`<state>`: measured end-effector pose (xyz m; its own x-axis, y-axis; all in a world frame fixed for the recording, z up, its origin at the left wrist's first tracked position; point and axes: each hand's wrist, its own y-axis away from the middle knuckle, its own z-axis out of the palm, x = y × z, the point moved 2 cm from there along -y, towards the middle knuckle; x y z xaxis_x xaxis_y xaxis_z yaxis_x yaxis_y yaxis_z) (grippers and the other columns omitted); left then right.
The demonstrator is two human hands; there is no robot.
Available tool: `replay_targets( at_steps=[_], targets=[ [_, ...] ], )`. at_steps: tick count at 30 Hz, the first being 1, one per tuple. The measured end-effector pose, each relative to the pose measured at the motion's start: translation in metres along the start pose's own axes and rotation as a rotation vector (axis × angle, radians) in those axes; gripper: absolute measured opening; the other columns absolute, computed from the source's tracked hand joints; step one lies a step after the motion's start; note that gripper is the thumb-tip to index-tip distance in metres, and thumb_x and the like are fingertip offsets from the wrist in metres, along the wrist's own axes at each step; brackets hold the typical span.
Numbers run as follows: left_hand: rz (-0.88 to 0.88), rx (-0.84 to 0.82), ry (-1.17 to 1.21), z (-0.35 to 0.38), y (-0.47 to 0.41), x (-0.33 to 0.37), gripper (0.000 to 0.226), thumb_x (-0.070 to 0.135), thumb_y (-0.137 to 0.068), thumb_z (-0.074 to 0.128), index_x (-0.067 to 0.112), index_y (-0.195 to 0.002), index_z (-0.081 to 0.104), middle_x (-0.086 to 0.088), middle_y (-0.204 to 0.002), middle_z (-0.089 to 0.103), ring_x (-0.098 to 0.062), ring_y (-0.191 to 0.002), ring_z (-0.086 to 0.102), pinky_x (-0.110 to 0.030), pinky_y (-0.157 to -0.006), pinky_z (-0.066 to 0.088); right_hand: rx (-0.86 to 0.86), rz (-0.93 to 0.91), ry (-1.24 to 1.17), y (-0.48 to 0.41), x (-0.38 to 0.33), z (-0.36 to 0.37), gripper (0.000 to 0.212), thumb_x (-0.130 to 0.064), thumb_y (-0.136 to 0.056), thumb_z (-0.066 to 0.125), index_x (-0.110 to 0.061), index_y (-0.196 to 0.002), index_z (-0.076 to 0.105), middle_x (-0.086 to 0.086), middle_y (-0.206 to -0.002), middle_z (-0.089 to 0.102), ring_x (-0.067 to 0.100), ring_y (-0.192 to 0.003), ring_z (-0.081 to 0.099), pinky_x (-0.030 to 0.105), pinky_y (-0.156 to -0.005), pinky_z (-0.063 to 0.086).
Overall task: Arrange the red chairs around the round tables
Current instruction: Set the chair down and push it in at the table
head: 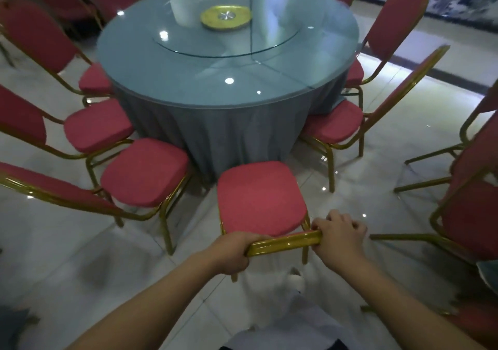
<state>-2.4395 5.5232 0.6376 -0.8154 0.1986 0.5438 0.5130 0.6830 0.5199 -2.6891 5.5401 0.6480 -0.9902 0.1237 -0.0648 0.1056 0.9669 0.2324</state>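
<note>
Glossy pale floor tiles (390,123) under a round table (188,80) draped in grey-blue cloth, glass-topped. Ringed by red chairs (142,172). Nearest red chair (260,197) facing the table, seat edge just short of the cloth. Left hand (231,254) and right hand (339,238) both clenched on its gold top rail (285,243).

1. Round table (188,85): one, ahead of the hands.
2. Glass turntable (226,42) on it: one, with one gold disc (225,17) at its centre.
3. Red chairs: one held chair (260,198); four to the left of the hands, two beyond the right hand, at least two at far right. More at the far rim, cropped, uncounted.
4. Hands: two, left hand (231,255) and right hand (339,238).
</note>
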Motion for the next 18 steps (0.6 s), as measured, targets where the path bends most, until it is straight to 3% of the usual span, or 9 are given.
replay_targets(
  at_steps=[3, 6, 11, 14, 18],
  targets=[
    [0.031, 0.032, -0.023, -0.016, -0.015, 0.001, 0.082, 0.004, -0.076, 0.051, 0.062, -0.132, 0.035, 0.022, -0.091, 0.056, -0.008, -0.086, 0.056, -0.015, -0.06, 0.039, -0.03, 0.016, -0.033, -0.02, 0.0, -0.005, 0.015, -0.036, -0.086, 0.058, -0.04, -0.1, 0.064, -0.01, -0.101, 0.052, 0.019, -0.107, 0.051, 0.051, -0.103, 0.028],
    [0.031, 0.051, 0.0, -0.037, -0.04, -0.002, 0.067, 0.009, -0.08, 0.054, 0.051, -0.132, 0.049, 0.021, -0.082, 0.054, -0.008, -0.083, 0.055, -0.014, -0.059, 0.037, -0.042, -0.003, -0.085, -0.053, -0.001, -0.015, 0.011, -0.03, -0.089, 0.06, -0.037, -0.095, 0.066, -0.01, -0.095, 0.051, 0.021, -0.109, 0.051, 0.057, -0.104, 0.026],
    [-0.013, 0.103, 0.034, -0.08, -0.089, 0.0, 0.055, 0.008, -0.083, 0.057, 0.043, -0.125, 0.059, 0.018, -0.082, 0.057, -0.016, -0.088, 0.059, -0.034, -0.075, 0.053, -0.117, -0.085, -0.144, -0.129, 0.002, -0.038, 0.018, -0.019, -0.091, 0.061, -0.036, -0.093, 0.065, -0.008, -0.101, 0.056, 0.02, -0.111, 0.048, 0.063, -0.108, 0.023],
    [-0.021, 0.13, 0.049, -0.096, -0.115, 0.011, 0.049, 0.009, -0.084, 0.057, 0.039, -0.122, 0.061, 0.014, -0.085, 0.059, -0.019, -0.089, 0.061, -0.037, -0.079, 0.055, -0.139, -0.109, -0.119, -0.168, 0.014, -0.053, 0.021, -0.011, -0.088, 0.057, -0.031, -0.087, 0.065, -0.006, -0.096, 0.054, 0.023, -0.109, 0.05, 0.063, -0.108, 0.024],
    [-0.019, 0.124, 0.057, -0.101, -0.141, 0.024, 0.061, 0.005, -0.082, 0.054, 0.043, -0.129, 0.057, 0.016, -0.083, 0.055, -0.015, -0.086, 0.057, -0.031, -0.073, 0.046, -0.161, -0.159, -0.103, -0.2, 0.037, -0.056, 0.01, -0.029, -0.087, 0.067, -0.037, -0.085, 0.062, -0.01, -0.095, 0.052, 0.023, -0.111, 0.048, 0.059, -0.108, 0.023]
  ],
)
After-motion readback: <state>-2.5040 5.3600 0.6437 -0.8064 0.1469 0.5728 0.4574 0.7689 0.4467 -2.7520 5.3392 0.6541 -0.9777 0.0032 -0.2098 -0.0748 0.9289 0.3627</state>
